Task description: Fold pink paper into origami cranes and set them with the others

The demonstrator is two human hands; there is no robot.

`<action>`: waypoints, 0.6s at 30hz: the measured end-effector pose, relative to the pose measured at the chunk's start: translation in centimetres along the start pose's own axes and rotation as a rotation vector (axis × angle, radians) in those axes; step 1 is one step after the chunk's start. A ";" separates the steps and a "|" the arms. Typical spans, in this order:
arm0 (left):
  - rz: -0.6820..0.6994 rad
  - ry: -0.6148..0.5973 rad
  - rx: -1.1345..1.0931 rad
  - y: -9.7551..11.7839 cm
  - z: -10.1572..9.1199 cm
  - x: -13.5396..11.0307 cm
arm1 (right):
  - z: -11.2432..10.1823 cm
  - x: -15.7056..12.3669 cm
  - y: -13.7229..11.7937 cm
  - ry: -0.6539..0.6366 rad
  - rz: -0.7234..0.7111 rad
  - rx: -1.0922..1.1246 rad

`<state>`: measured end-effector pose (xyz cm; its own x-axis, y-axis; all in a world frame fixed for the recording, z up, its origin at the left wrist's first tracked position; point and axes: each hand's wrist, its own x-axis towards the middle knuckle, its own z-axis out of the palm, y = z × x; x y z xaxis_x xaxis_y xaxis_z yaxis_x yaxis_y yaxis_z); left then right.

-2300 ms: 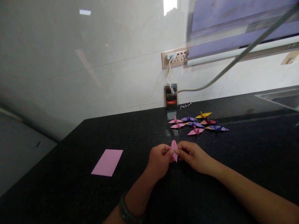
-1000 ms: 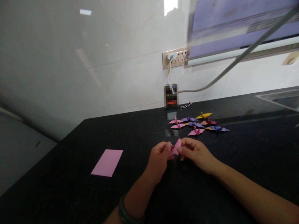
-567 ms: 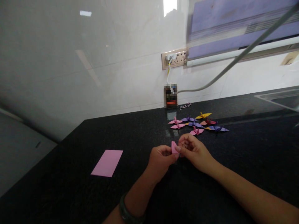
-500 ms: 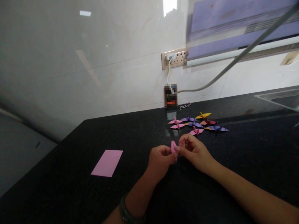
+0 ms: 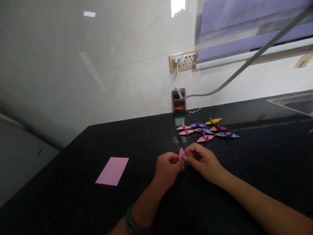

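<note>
A small folded piece of pink origami paper [image 5: 181, 154] stands between my hands, its narrow points upward. My left hand [image 5: 168, 168] pinches it from the left, thumb in front. From the right, the thumb and forefinger of my right hand [image 5: 204, 160] are closed on its edge. Just beyond my hands lies a group of finished paper cranes: a pink crane [image 5: 205, 138] nearest, purple cranes [image 5: 203, 130], a yellow crane [image 5: 213, 121] and a reddish crane [image 5: 218, 128]. A flat pink paper sheet [image 5: 112, 171] rests to the left of my left hand.
The black countertop [image 5: 73, 156] meets a pale tiled wall [image 5: 110, 75]. At the wall stand a blurred-out box [image 5: 179, 101] and a black-and-white beaded strand [image 5: 194, 111]. A grey cable [image 5: 234, 76] runs up to the right, near a wall socket [image 5: 182, 61].
My right hand's fingers have come in from beside the folded pink paper and closed on its right edge. My left hand stays almost still.
</note>
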<state>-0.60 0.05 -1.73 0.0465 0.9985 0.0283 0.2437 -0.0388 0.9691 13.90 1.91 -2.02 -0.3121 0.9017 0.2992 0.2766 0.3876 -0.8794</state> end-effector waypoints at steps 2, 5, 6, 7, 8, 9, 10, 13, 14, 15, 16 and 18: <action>-0.002 -0.001 0.003 -0.1 0.0 0.0 | 0.0 0.0 -0.2 0.008 -0.003 0.006; -0.003 -0.010 0.006 -0.2 0.0 0.0 | -0.1 0.0 -0.4 -0.006 0.015 0.075; -0.002 -0.019 -0.002 -0.2 0.0 0.0 | -0.1 0.1 -0.4 -0.020 0.025 0.115; -0.003 -0.031 -0.016 -0.3 0.0 0.0 | -0.1 0.1 -0.4 -0.035 0.039 0.160; -0.008 -0.046 -0.036 -0.3 -0.1 0.0 | -0.1 0.2 -0.3 -0.055 0.056 0.209; -0.016 -0.063 -0.060 -0.3 -0.1 0.0 | -0.1 0.3 -0.3 -0.075 0.075 0.255; -0.025 -0.079 -0.084 -0.2 -0.1 0.0 | -0.2 0.3 -0.3 -0.094 0.095 0.297; -0.069 -0.107 -0.168 0.0 -0.2 0.0 | -0.4 0.4 -0.3 -0.152 0.114 0.383; -0.094 -0.113 -0.205 0.1 -0.2 0.0 | -0.4 0.4 -0.3 -0.162 0.100 0.389; -0.123 -0.122 -0.245 0.2 -0.2 0.0 | -0.5 0.4 -0.4 -0.164 0.077 0.381; -0.155 -0.133 -0.285 0.2 -0.2 0.0 | -0.6 0.4 -0.4 -0.156 0.049 0.363; -0.214 -0.161 -0.353 0.2 -0.3 0.1 | -0.7 0.3 -0.5 -0.130 0.002 0.321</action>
<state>-0.85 0.14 -1.41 0.1880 0.9630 -0.1934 -0.0805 0.2113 0.9741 14.30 2.17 -1.22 -0.4304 0.8625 0.2662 -0.0164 0.2874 -0.9577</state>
